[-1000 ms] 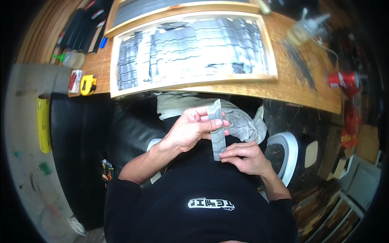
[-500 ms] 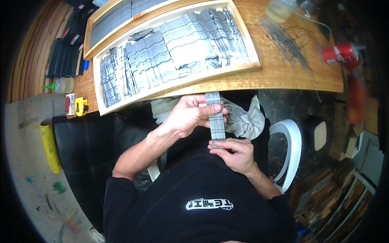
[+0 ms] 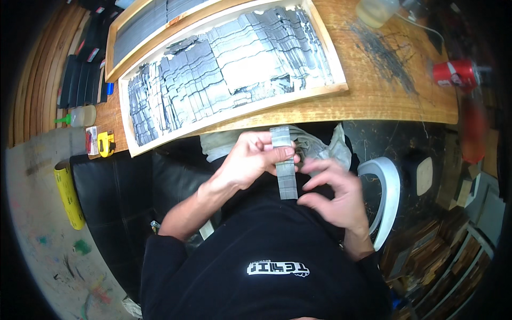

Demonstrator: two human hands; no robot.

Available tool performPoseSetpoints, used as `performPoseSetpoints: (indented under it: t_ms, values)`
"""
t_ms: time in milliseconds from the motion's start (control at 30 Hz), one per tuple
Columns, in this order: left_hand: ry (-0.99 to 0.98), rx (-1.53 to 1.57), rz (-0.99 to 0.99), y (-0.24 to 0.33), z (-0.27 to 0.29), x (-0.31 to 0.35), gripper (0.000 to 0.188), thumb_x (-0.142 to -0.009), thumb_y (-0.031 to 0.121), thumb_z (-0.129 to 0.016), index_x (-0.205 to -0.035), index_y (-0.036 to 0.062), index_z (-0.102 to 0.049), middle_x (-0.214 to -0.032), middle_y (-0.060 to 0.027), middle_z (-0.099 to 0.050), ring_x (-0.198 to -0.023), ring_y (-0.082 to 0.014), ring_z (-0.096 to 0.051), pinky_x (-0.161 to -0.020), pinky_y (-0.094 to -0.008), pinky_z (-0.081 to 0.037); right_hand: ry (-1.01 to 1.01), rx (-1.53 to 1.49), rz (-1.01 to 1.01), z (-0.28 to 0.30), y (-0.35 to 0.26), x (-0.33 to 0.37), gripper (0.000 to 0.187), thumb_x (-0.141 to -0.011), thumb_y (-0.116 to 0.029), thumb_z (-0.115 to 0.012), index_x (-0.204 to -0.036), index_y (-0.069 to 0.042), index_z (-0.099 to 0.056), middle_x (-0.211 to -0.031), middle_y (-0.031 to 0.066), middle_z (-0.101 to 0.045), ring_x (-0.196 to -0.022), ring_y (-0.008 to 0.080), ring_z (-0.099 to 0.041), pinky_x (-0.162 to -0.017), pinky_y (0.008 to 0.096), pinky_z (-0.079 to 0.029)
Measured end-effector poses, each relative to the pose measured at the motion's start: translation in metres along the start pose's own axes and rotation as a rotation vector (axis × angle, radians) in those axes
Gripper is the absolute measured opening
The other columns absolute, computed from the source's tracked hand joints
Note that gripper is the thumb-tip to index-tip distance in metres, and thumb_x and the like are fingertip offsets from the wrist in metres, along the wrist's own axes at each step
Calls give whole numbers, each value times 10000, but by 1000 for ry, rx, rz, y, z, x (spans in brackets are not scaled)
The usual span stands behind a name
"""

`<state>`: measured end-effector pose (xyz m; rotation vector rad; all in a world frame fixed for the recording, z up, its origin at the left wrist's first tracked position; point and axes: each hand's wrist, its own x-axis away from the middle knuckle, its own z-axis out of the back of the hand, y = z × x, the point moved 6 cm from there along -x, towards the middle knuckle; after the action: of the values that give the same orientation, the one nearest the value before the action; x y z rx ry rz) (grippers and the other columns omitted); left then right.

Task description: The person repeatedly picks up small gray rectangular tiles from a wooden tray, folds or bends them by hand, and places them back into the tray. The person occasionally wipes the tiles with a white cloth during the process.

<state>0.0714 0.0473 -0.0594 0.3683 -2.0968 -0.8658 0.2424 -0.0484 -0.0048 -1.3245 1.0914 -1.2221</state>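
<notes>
Well left of the left grip (image 3: 252,161), past a black seat (image 3: 114,197), is a yellow tube (image 3: 69,196). Beyond that grip, on the wooden table (image 3: 394,106), a shallow wooden tray (image 3: 324,45) is filled with grey pieces (image 3: 189,88). The left grip pinches a flat grey strip (image 3: 286,173) between thumb and fingers, its near end pointing toward the wearer's body. Just right, the right grip (image 3: 338,193), blurred, is spread, thumb tip close by that near end. Farther right and beyond is a red can (image 3: 454,73).
</notes>
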Motion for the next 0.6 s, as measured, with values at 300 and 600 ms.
performPoseSetpoints:
  t_ms: [300,600]
  values:
    - [57,49,-190,-11,-16,24,491,-987,-24,-694,-1460,3,-565,-1108,-120,-766,-992,-198,-763,-845,-314,-640,-146,-1233,125,0,4,-44,615,-992,-594,-619,-1317,-73,-600,-1591,273,-370,-1602,459,-62,-1201,802,14]
    - [66,20,-184,-12,-13,29,494,-1008,21,-695,-1481,14,-555,-1076,-104,-776,-984,-187,-761,-803,-278,-616,-166,-1263,171,-3,5,-51,645,-1008,-598,-586,-1345,-48,-569,-1594,266,-372,-1589,489,-81,-1217,778,-54]
